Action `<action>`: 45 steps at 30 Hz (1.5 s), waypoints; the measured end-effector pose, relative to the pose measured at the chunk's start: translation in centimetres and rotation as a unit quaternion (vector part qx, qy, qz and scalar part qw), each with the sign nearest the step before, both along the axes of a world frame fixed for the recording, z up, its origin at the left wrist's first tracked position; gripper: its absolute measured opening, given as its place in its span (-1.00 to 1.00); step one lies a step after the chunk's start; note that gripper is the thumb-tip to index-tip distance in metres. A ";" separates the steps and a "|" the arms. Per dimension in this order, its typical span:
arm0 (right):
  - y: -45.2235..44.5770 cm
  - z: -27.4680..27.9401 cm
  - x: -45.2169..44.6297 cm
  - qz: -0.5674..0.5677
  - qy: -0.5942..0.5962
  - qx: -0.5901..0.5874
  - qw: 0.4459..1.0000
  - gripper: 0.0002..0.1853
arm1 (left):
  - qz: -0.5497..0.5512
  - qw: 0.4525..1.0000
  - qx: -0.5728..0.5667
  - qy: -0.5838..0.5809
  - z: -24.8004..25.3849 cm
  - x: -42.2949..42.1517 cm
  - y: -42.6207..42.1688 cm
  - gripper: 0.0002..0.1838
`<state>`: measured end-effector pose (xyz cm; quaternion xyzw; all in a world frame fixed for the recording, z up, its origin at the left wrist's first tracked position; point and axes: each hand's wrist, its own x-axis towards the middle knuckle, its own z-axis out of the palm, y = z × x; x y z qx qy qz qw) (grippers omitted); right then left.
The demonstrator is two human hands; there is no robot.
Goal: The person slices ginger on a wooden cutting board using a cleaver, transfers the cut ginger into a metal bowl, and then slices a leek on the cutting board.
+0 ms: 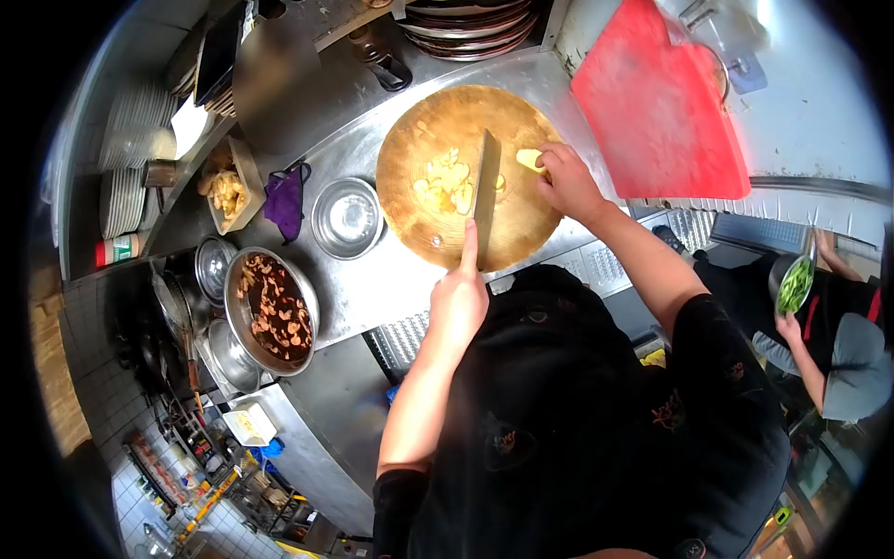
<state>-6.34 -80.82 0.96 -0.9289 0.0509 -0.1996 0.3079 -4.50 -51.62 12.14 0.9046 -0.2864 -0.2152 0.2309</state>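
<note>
My left grip [458, 303] is closed round the handle end of a broad, grey metal cleaver [483, 177], the index finger laid straight along it; the handle itself is hidden in the hand. My right grip [570, 182] is nearly shut, fingertips pinching a stubby, peeled, bright yellow root-like piece [531, 159] above the right part of a thick, round wooden chopping block [405, 130]. The piece has a smooth, moist-looking surface and sits just beside the blade, apart from it. I see the blade nearly edge-on, standing over the block. Most of the thin, pale yellow slices [445, 182] lie to its left in a loose, overlapping heap, flat and roughly oval with uneven edges; a small one lies on the other side. The wood is golden brown, its face scuffed and faintly ringed. The block rests on a brushed, shiny steel table [358, 293]. Left of it I have a round, polished metal bowl [347, 218], then a crumpled purple cloth [285, 200], and a larger steel bowl [314, 312] of glossy dark liquid with pinkish-brown pieces. To the right of the block leans a matt red board [652, 112] with whitish scuffs. Farther right, another person [843, 307] holds a pan of green vegetables [795, 284].
</note>
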 end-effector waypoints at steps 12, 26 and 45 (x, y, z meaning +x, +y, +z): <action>2.0 0.5 0.4 0.060 -0.069 -0.062 0.994 -0.83 | 0.069 0.997 -0.009 0.031 0.6 -0.3 1.0 -0.12; 3.0 8.5 0.7 0.035 -0.163 -0.006 0.986 -0.75 | -0.108 0.962 0.083 -0.239 0.2 1.1 3.5 -0.32; 11.8 -0.2 4.0 0.015 0.142 -0.026 0.989 0.14 | 0.169 0.983 -0.065 -0.041 -2.2 1.5 6.1 -0.52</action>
